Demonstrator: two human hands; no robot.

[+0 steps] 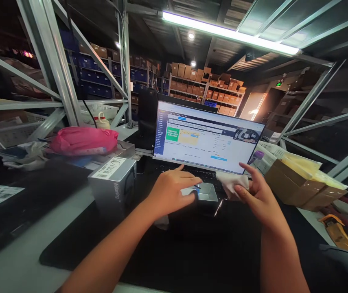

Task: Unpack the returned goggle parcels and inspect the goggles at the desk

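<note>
Wrap (231,185), white and crumpled, is hovering just right of the open box (212,192)!
The right hand (259,199) is pinching it, seemingly keeping the box's mouth clear; the left hand (173,189) is spreading its fingers over the box's left side, perhaps for steadying, contact being unclear.

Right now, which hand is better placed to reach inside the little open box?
Probably the left hand: its fingers are right at the open box. The right hand is off to the side, and its grip is busy with a crumpled white thing.
</note>
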